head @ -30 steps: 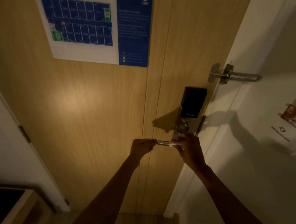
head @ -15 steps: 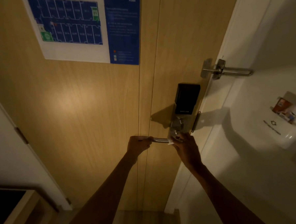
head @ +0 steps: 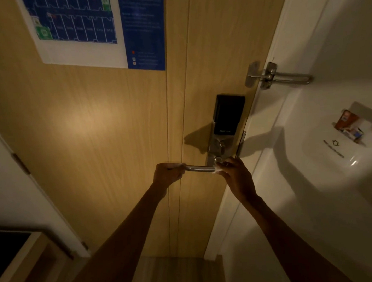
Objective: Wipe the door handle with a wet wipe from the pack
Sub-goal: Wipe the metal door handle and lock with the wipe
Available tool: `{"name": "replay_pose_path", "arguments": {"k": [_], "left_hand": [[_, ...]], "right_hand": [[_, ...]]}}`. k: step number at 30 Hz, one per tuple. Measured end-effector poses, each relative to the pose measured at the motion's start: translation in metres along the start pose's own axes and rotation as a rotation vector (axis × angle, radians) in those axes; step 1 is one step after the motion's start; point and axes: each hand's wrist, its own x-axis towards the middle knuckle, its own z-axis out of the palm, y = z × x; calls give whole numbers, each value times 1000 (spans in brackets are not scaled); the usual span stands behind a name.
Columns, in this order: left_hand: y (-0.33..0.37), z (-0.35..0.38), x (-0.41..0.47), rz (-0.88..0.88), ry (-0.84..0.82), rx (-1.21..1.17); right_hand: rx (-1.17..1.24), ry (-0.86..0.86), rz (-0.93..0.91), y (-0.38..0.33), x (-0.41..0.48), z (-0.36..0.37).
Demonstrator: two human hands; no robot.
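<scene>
One silvery handle (head: 198,168); white wipe (head: 217,169), seemingly crumpled.

One wide-angle camera on the person's head faces a wooden door (head: 90,145) from close up, tilted slightly down. The door handle (head: 198,168) sits just below centre, the floor (head: 177,275) at the bottom edge.

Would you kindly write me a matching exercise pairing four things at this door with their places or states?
1 left hand
2 right hand
3 floor plan
4 door latch

a top left of the door
b grips the free end of the handle
c holds the wipe at the handle's base
d above the lock, at the door's edge

Pairs: 1-b, 2-c, 3-a, 4-d
</scene>
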Motion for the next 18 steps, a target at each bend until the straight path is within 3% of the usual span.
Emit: {"name": "replay_pose_path", "arguments": {"k": [4, 11, 18], "left_hand": [[1, 0, -2, 1, -1, 4], [4, -1, -4, 15, -8, 40], [8, 2, -5, -13, 10, 51]], "right_hand": [[74, 25, 43, -1, 1, 9], [-130, 2, -124, -42, 15, 21], [-223, 11, -99, -8, 5, 0]]}}
